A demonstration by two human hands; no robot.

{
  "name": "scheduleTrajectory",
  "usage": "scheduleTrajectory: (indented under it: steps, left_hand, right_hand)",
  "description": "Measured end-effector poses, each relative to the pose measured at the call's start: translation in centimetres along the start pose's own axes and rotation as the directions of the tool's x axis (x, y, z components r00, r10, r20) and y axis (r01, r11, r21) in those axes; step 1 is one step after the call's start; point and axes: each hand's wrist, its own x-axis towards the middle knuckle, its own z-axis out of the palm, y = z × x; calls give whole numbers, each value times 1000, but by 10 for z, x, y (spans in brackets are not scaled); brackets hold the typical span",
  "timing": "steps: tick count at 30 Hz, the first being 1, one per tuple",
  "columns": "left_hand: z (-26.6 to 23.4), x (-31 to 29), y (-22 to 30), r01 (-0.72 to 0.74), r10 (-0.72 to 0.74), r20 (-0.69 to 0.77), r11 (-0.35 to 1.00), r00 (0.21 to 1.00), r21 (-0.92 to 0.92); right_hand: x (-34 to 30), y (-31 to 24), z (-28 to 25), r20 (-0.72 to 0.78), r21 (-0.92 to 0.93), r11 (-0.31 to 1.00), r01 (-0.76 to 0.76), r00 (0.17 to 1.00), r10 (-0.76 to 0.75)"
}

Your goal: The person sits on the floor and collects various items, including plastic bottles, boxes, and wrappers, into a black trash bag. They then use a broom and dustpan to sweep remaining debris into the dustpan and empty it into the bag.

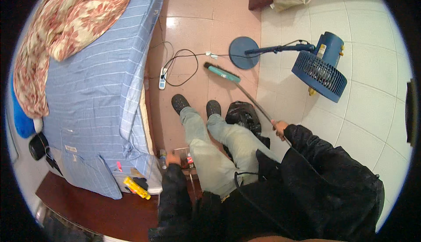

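My right hand is wrapped round the grey handle of a broom. The broom's teal head with dark bristles touches or hovers just over the pink floor ahead of my feet; I cannot tell which. Beside the bed's near corner is my left hand, low by a small rack with bottles and small items. Its fingers are too small and partly hidden to make out. Close to my right leg a black plastic bag rests on the floor.
A blue pedestal fan stands at the right by the white tiled wall, its round base near the broom head. A white power strip and looped black cable lie beside the bed. A yellow tube lies at the bed's corner.
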Motion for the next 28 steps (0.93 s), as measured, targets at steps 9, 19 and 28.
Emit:
scheduleTrajectory:
  steps: [9,19,28]
  left_hand:
    - [-153,188,308,-418,422,-66,906,904,72]
    - [-148,248,433,-410,408,49,896,912,171]
    - [36,360,568,-376,190,350,706,917,601]
  right_hand:
    - [82,24,30,8,-364,930,-56,998,63]
    - [92,29,40,150,-203,953,-227,954,259]
    - [131,84,92,264,-19,999,-30,964,34]
